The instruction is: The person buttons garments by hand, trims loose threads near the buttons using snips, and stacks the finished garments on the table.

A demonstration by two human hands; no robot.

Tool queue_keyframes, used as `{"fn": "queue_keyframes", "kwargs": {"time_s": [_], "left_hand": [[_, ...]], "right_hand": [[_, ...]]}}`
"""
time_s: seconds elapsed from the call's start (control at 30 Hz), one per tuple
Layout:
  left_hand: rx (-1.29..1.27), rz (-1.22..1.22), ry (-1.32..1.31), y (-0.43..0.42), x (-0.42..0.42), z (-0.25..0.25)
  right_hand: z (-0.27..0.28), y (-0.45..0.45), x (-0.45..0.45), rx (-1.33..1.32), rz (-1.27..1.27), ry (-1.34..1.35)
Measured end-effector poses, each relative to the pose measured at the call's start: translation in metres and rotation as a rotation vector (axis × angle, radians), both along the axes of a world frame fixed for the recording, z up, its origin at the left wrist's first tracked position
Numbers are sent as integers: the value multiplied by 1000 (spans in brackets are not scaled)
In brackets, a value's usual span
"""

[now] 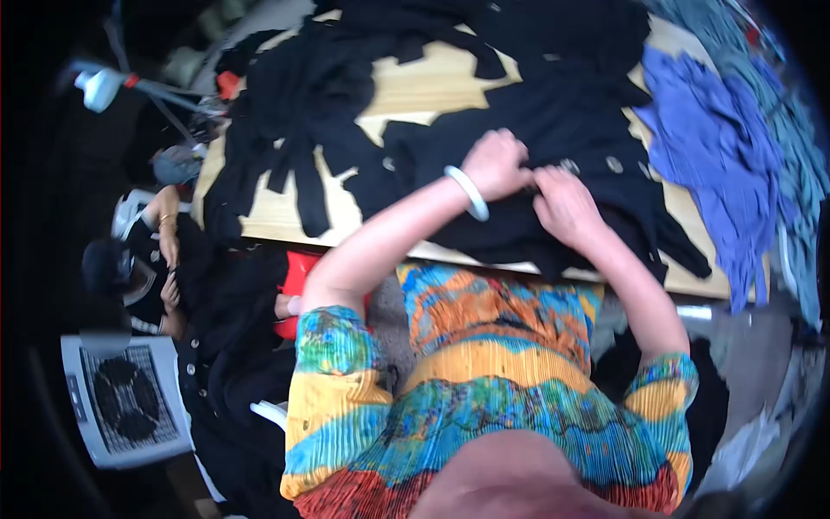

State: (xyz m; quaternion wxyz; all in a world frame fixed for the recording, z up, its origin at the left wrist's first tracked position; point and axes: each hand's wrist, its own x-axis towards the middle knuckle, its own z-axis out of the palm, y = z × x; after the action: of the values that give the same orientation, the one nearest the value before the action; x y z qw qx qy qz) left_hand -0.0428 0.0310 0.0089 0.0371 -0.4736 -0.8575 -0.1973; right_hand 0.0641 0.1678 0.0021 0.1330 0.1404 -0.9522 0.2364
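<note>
A black garment [484, 208] with several round buttons lies spread over the wooden table [419, 86]. My left hand [497, 164], with a pale bangle [467, 192] on the wrist, is on this garment near its row of buttons. Close beside it on the right, my right hand [566, 206] rests on the same cloth, its fingertips bent next to a button [569, 164]. The fingers of both hands are curled and nearly meet at the cloth; a small fold between them is too blurred to make out.
More black garments [320, 86] cover the table's left and back. Purple cloth [709, 147] hangs over the right edge, beside teal cloth [791, 164]. At the left sits another person [164, 233] with dark cloth, near a grey fan-like box [130, 398]. A white lamp [99, 90] stands upper left.
</note>
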Motion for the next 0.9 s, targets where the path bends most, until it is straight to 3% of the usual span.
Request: {"fn": "queue_keyframes", "kwargs": {"time_s": [0.17,0.63,0.77,0.9], "left_hand": [[29,26,-286,-2,-4,-4],[49,79,-606,-2,-20,-7],[79,-20,-436,-7,-10,-7],[-72,-155,-375,-18,10,15]], "right_hand": [[-1,-5,3,-38,-38,39],[1,-11,-2,-64,-152,175],[0,-6,-1,83,-151,154],[0,-3,-1,150,-113,120]]}}
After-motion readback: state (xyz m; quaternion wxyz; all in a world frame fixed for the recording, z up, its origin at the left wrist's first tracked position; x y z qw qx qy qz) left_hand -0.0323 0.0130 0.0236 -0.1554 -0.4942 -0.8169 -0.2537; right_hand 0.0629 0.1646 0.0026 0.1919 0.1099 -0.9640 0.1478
